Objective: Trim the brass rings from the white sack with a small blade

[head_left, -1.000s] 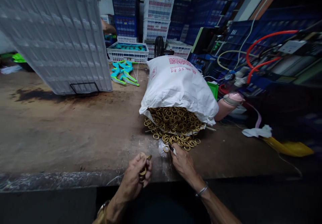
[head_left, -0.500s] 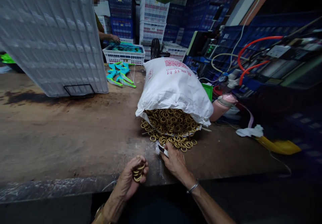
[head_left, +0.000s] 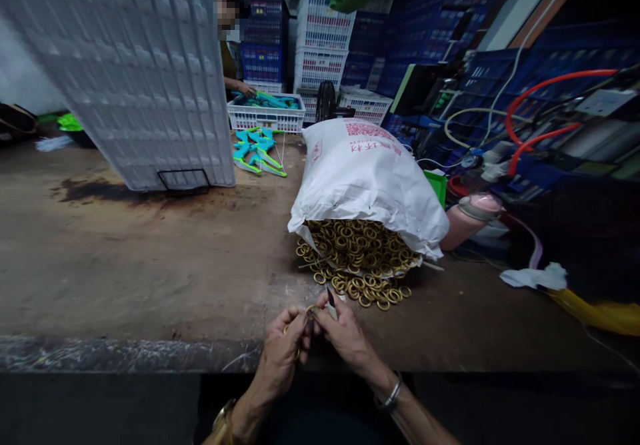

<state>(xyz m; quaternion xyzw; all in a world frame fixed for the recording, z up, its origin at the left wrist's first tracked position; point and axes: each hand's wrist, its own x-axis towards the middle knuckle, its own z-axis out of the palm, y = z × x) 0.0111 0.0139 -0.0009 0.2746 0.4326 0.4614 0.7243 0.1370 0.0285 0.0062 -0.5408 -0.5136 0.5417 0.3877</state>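
My left hand point(head_left: 287, 342) is closed around several gold-coloured rings, and one ring point(head_left: 311, 311) is pinched at its fingertips, beside the other hand. My right hand point(head_left: 345, 332) is closed on a small knife point(head_left: 331, 304) whose dark, pointed blade sticks up past the fingers. Its fingertips meet the pinched ring; whether they grip it too, I cannot tell. Just beyond both hands, a heap of loose rings point(head_left: 367, 288) spills onto the table from the open mouth of a white woven sack point(head_left: 370, 172) with red print.
A tall ribbed translucent panel point(head_left: 150, 85) stands on the wooden table point(head_left: 150, 265) at left. Turquoise-and-green toy bows point(head_left: 260, 152) lie beyond it, near a white crate point(head_left: 267, 120) where another person's hand reaches. A pink bottle point(head_left: 470, 218) and red-hosed machinery stand right.
My hands have come together, the right moving from the heap's edge to the left. One ring now shows between the fingertips. The view has shifted slightly left.
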